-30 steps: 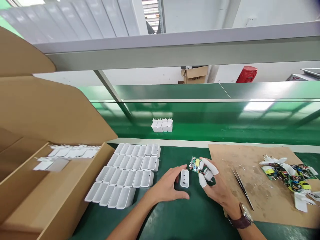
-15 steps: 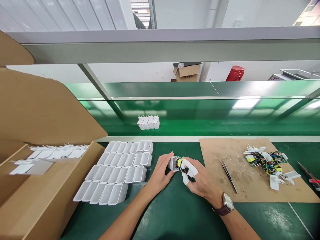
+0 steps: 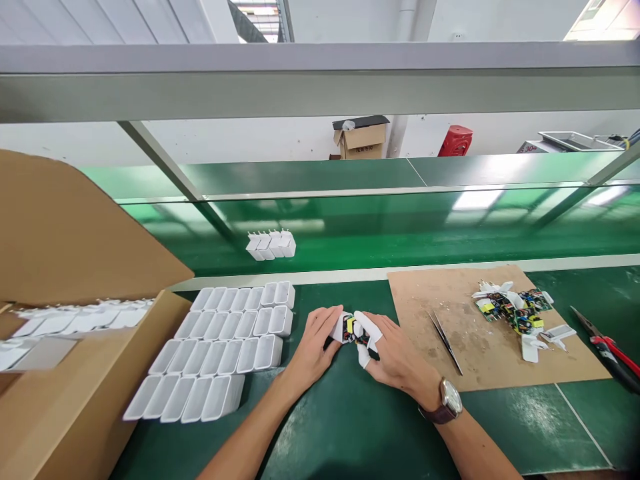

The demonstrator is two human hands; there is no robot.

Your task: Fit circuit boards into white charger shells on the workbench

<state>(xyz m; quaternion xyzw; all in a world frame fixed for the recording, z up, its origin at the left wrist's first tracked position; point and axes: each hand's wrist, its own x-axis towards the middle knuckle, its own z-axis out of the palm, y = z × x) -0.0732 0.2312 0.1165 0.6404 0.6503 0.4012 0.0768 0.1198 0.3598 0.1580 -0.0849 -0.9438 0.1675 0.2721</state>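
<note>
Over the green bench, my left hand [image 3: 315, 343] grips a small white plastic case [image 3: 338, 329] between thumb and fingers. My right hand [image 3: 395, 350], with white coverings on its thumb and index finger, pinches a small circuit board [image 3: 354, 328] with a yellow part on it. The board is at the mouth of the case; how far it sits inside I cannot tell. To the left of my hands stand rows of open white cases [image 3: 215, 357]. On a brown cardboard sheet [image 3: 415, 293] at the right lie tweezers [image 3: 445, 342] and a pile of circuit boards with white pieces [image 3: 520, 313].
A large open cardboard box [image 3: 95, 393] at the left holds rows of white parts [image 3: 83, 321]. Several closed white units [image 3: 271, 245] stand beyond the bench's pale rail. Red-and-black pliers [image 3: 607, 347] lie at the right. A metal beam [image 3: 320, 87] crosses above.
My view has turned slightly right, so the bench things appear further left. The circuit board has tilted a little between my hands; both hands keep their hold.
</note>
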